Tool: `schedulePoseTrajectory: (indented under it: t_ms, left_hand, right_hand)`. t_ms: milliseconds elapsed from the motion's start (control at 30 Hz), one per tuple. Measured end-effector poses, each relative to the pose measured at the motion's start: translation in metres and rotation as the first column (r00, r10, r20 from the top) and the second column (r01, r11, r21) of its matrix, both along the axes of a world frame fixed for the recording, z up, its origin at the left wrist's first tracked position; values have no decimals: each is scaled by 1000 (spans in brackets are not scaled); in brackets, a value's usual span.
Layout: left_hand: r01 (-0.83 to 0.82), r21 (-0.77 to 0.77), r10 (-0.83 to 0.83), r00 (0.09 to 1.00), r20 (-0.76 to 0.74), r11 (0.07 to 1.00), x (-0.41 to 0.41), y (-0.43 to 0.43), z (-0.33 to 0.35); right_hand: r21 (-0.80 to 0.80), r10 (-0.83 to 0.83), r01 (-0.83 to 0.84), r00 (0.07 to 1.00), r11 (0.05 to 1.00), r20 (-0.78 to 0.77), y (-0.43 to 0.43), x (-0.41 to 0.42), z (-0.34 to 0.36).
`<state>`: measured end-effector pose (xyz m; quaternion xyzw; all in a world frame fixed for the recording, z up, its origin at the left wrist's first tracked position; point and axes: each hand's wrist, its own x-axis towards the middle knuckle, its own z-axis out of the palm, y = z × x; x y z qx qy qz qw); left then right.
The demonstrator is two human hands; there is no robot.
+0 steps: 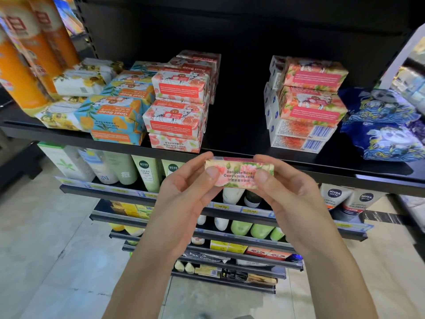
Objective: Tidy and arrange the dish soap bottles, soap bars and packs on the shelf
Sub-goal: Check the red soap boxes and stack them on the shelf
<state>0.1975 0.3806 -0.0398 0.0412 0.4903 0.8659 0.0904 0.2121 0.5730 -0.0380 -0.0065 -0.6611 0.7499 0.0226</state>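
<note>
Left hand (184,192): closed on the left end of the rose soap box (239,173), thumb on the front face, fingers curled behind. Right hand (282,192): closed on the right end in the same pinch. The box is level, long side horizontal, printed face toward the camera, held just in front of the top shelf (241,125) edge.

Positions as seen from the box:
- 12 o'clock: bare shelf gap.
- 11 o'clock: pink soap stack (177,111), several layers high.
- 10 o'clock: blue goat soap boxes (112,116), touching the pink stack; beyond them, white floral packs (80,81) and orange bottles (20,65).
- 1 o'clock: second pink stack (312,104) resting on white barcode boxes (301,134).
- 2 o'clock: blue patterned packs (379,125).
- 6 o'clock: lower shelves with tubes (147,173).
</note>
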Motion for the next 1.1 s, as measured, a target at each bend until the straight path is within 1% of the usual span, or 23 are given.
schedulePoseTrajectory:
  t_ms: [133,267,400,500,667,833,1100]
  left_hand:
    - [20,15,-20,999,-27,1000,-1,-1,1]
    - [32,4,-32,999,-19,999,-1,-2,4]
    - [27,-66,-26,1000,9,997,0,0,1]
    - [14,-130,-15,1000,-1,991,-2,1,1]
    - [-6,-88,5,1000,-2,996,-3,0,0]
    - [-19,-99,16,999,-31,995,-3,1,0]
    - [-22,-113,20,1000,-16,993,-2,3,-1]
  right_hand:
    - [-71,28,-33,997,997,-70,3,0,-1]
    - [-24,90,-94,985,995,-147,9,-1,-1]
    - [-32,102,-110,977,993,-188,11,-2,-2]
    - [-31,141,-151,968,988,-206,11,-4,-3]
    - [18,146,-146,975,989,-169,10,-4,-1]
    - [29,27,-26,999,999,-24,9,-5,0]
    - [47,-17,17,1000,999,5,5,-4,4]
